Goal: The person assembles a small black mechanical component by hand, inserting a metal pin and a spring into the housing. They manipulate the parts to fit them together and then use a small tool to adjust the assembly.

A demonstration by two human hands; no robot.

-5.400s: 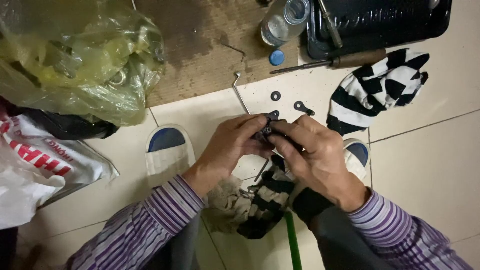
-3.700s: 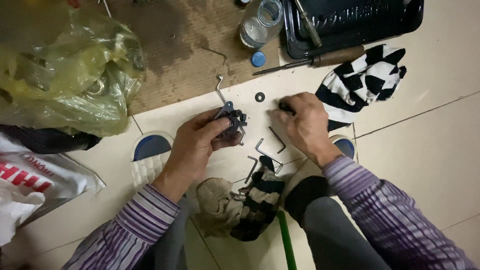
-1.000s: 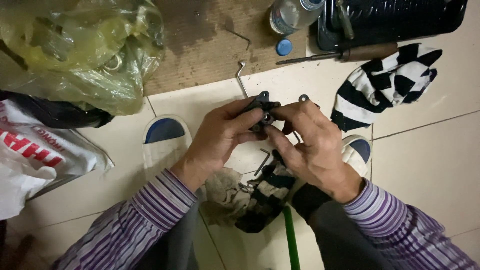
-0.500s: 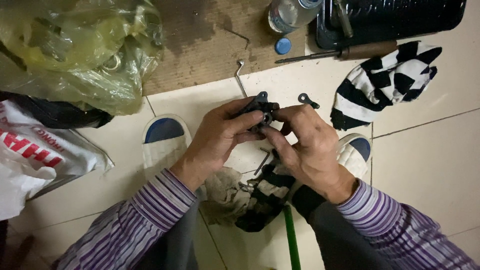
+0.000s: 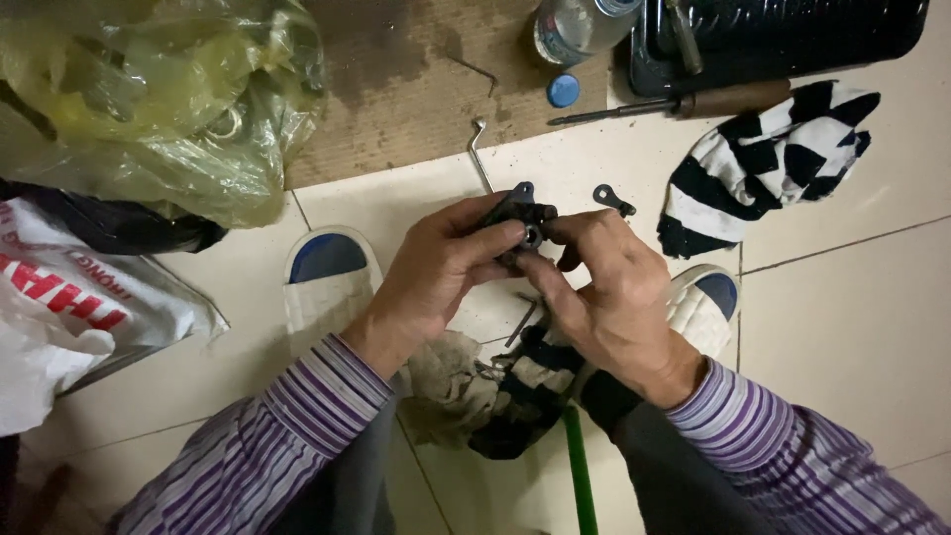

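Over the tiled floor, both hands meet on a small dark metal part (image 5: 519, 216). My left hand (image 5: 436, 272) grips it from the left with thumb and fingers. From the right, my right hand (image 5: 604, 292) pinches a small ring-shaped piece against the same part. A small flat metal link (image 5: 613, 199) lies on the tile just beyond my right fingers. A bent metal rod (image 5: 479, 151) lies behind the part. Below my hands sit a striped rag (image 5: 525, 391) and a few loose metal bits.
A yellow-green plastic bag (image 5: 149, 99) and a white bag (image 5: 69, 317) lie at left. At the back are a clear bottle (image 5: 575, 22), a blue cap (image 5: 563, 90), a black tray (image 5: 783, 35), a screwdriver (image 5: 684, 103) and a striped cloth (image 5: 763, 163). White slippers (image 5: 322, 282) flank my hands.
My right hand reached out to the tile by the striped cloth, then returned to the part. Over the last second both hands have stayed closed on it with only slight finger shifts.
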